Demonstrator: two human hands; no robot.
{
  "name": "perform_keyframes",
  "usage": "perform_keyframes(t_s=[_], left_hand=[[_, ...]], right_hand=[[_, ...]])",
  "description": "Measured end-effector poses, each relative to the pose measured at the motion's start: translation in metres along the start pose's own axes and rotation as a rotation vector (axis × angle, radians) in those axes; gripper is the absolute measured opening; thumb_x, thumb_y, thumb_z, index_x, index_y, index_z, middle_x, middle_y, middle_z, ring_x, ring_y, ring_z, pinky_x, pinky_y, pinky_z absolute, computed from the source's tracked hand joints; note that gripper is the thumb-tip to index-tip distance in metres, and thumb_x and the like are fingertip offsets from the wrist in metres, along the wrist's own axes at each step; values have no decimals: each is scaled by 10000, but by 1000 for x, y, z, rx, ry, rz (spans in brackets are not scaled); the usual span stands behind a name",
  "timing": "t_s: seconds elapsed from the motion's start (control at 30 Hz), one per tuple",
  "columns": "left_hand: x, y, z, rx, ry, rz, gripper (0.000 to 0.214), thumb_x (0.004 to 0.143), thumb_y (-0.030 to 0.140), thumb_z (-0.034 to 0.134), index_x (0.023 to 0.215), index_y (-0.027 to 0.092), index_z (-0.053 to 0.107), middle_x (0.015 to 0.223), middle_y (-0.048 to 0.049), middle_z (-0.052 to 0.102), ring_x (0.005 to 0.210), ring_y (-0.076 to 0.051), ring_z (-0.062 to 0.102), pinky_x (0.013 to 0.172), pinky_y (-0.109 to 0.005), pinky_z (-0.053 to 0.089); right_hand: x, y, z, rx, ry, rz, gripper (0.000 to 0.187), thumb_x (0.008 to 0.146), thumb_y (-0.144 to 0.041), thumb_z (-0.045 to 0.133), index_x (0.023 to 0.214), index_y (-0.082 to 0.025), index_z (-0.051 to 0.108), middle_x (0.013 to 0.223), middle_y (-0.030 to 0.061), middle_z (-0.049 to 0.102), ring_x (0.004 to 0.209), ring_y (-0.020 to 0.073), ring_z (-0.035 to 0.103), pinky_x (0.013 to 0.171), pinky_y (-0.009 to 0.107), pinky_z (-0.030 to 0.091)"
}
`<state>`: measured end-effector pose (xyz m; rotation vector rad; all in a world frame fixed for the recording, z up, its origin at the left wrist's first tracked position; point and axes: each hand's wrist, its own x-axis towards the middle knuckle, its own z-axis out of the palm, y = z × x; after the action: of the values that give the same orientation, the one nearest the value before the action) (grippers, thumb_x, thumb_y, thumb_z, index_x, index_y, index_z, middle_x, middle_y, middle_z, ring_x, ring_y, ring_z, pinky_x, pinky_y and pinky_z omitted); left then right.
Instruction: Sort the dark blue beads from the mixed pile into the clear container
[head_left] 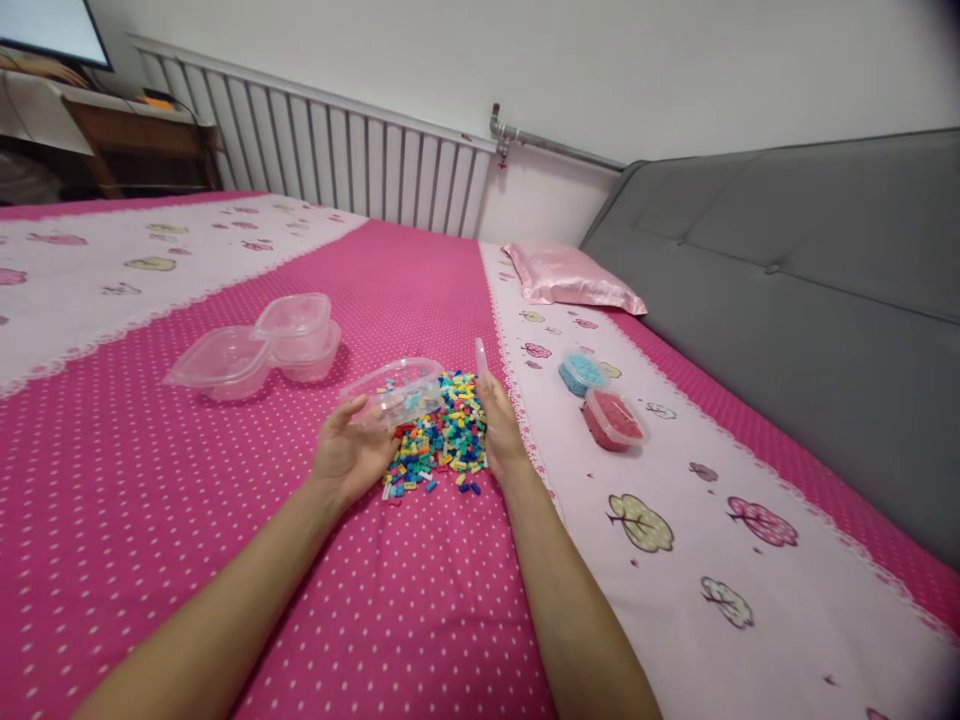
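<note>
A heap of small colourful toy building bricks (454,425) lies on the pink dotted bedspread (442,580). At the heap's left side, my left hand (354,455) is closed round a clear plastic container (412,400), tilted over the bricks; its thumb shows at the rim and the other fingers are partly hidden beneath. To the right of the heap, my right hand (501,425) grips a thin clear lid (481,357), seen edge-on and standing upright. The right fingers are mostly hidden behind the hand.
Clear plastic containers (232,365) stand together at the left. On the right are a box with blue pieces (582,372) and one with red pieces (615,418). Farther back lie a pink pillow (574,278), a grey headboard (787,270) and a radiator (337,150).
</note>
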<state>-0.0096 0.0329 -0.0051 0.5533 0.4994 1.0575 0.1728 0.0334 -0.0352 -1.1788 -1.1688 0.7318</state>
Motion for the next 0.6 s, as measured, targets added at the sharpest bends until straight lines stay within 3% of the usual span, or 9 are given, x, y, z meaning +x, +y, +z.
perform_keyframes(t_s=[0.17,0.33,0.47,0.6], left_hand=[[-3,4,-2,5,34,44,287,699,325,557,887,125,639,914,-67,693,820,-157,626,767,-240,508],[-7,6,-1,102,47,184,203,678,273,578,793,136,675,855,-45,699,849,-158,614,837,-249,473],[-9,4,-2,254,53,262,193,658,277,616,798,166,688,893,-19,697,902,-173,597,875,-266,436],[-8,1,-4,334,70,289,248,649,309,630,845,167,685,923,-25,684,957,-198,575,912,-294,398]], right_hand=[[-1,-17,2,188,31,50,653,786,-592,494,1297,-188,438,1267,54,538,1202,170,466,1015,342,379],[0,-35,-17,283,127,124,639,772,-620,480,1257,-205,480,1285,48,524,1175,188,493,997,352,401],[5,-39,-42,223,299,415,742,767,-709,334,1294,-198,446,1324,101,483,1090,244,561,883,420,476],[10,-22,-57,69,394,458,784,749,-739,275,1275,-189,464,1237,121,548,1029,259,594,805,425,504]])
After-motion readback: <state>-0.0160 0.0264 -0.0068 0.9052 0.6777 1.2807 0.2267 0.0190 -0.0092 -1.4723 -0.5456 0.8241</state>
